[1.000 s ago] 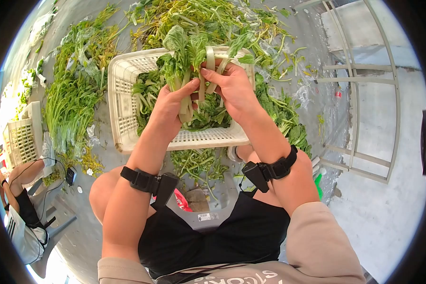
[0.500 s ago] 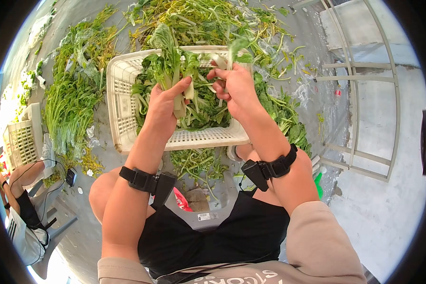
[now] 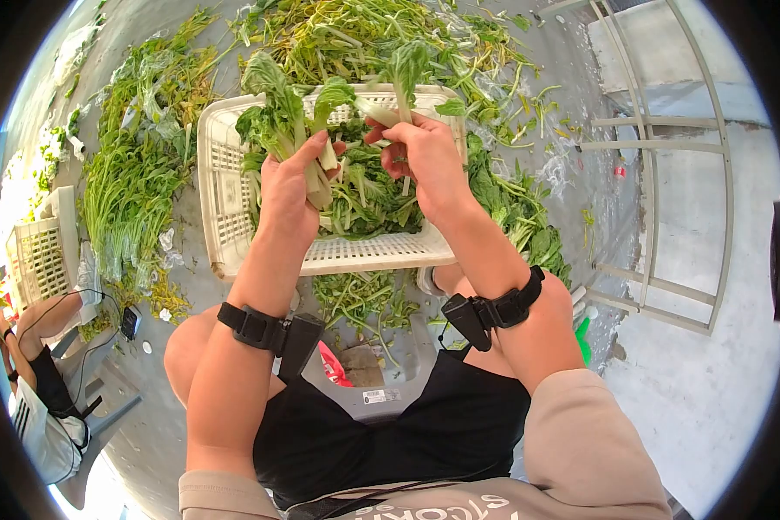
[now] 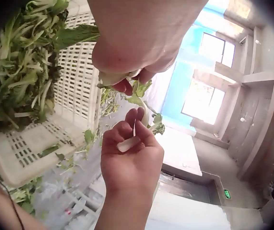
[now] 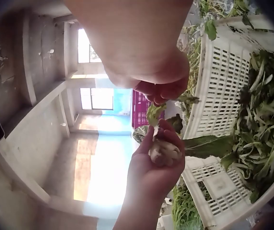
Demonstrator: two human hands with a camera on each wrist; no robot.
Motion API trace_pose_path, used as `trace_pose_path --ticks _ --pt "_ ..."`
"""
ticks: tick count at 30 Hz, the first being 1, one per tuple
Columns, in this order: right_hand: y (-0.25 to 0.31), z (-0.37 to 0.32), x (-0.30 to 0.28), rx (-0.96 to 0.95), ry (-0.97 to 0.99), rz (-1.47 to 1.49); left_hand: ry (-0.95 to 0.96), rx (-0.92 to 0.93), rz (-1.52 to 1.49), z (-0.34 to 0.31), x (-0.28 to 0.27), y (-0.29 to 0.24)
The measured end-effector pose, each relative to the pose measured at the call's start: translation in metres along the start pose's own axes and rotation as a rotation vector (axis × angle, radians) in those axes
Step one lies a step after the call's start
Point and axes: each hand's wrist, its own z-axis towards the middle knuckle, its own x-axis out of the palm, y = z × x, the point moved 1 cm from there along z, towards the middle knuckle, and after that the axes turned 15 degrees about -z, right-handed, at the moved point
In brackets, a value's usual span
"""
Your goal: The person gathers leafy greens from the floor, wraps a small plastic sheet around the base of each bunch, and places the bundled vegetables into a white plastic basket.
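Observation:
Over the white basket (image 3: 225, 186), my left hand (image 3: 290, 191) grips a bunch of leafy greens (image 3: 273, 104), thumb across the pale stems. The cut stem ends (image 5: 164, 153) show in its palm in the right wrist view. My right hand (image 3: 433, 165) pinches pale stalks, one with a green leaf (image 3: 406, 65) standing upright. In the left wrist view a white stalk end (image 4: 128, 143) lies against the curled fingers of my right hand (image 4: 133, 163). Loose greens (image 3: 364, 195) lie in the basket below both hands.
Piles of greens (image 3: 139, 173) and yellowed leaves (image 3: 321, 52) cover the floor left of and beyond the basket. A metal frame (image 3: 724, 173) stands at the right. Another person's leg (image 3: 48, 321) and a second basket (image 3: 39, 260) are at the left.
The hands have moved apart from their close position. My left hand has shifted left with its bunch, now tilted outward. The leafy stalk at my right hand now stands more upright.

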Motion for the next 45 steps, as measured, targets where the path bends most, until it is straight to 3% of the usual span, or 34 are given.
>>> trace_pose_path --ticks 4,14,17,19,20,21,23,24,25,27,30,33,36,38,40,42,45 --pt "-0.001 0.0 0.005 -0.12 -0.002 -0.202 -0.007 -0.01 -0.014 0.004 -0.007 0.003" --pt "0.004 -0.001 -0.001 -0.09 -0.221 -0.052 0.033 -0.122 -0.016 0.002 -0.007 0.004" --pt "0.006 -0.005 -0.001 -0.238 -0.349 -0.064 0.013 -0.151 0.02 0.001 -0.006 0.007" --pt "0.004 -0.009 0.005 -0.507 -0.418 -0.458 0.029 -0.141 0.038 0.002 -0.01 0.013" --pt "0.002 -0.012 0.011 -0.684 -0.382 -0.554 0.048 -0.131 0.057 0.003 -0.012 0.018" --pt "-0.001 -0.015 0.016 -0.685 -0.384 -0.552 0.05 -0.13 0.058 0.004 -0.014 0.022" --pt "-0.004 -0.024 0.029 -0.959 -0.234 -0.714 0.142 -0.119 -0.201 -0.005 -0.009 0.026" --pt "-0.004 -0.026 0.031 -0.976 -0.222 -0.758 0.203 0.008 -0.193 -0.021 -0.005 0.027" --pt "-0.004 -0.025 0.03 -0.975 -0.222 -0.758 0.203 0.008 -0.193 -0.015 -0.009 0.026" --pt "-0.007 -0.023 0.03 -0.913 -0.172 -0.747 0.276 -0.219 -0.241 0.002 -0.02 0.023" --pt "-0.008 -0.023 0.028 -0.774 -0.168 -0.703 0.248 -0.151 -0.233 0.0 -0.018 0.023" --pt "-0.008 -0.023 0.027 -0.878 -0.233 -0.821 0.244 -0.124 -0.293 -0.005 -0.012 0.019" --pt "-0.008 -0.026 0.027 -0.854 -0.275 -0.911 0.225 -0.116 -0.406 -0.006 -0.012 0.016" --pt "-0.005 -0.029 0.026 -0.873 -0.287 -0.969 0.357 -0.149 -0.441 0.0 -0.016 0.015" --pt "-0.002 -0.031 0.027 -0.891 -0.3 -1.026 0.314 -0.15 -0.44 -0.001 -0.013 0.015" --pt "-0.001 -0.033 0.029 -0.996 -0.188 -1.095 0.271 -0.152 -0.439 -0.001 -0.01 0.015" --pt "-0.005 -0.036 0.035 -0.981 -0.118 -1.11 0.17 -0.229 -0.36 0.003 -0.012 0.016"
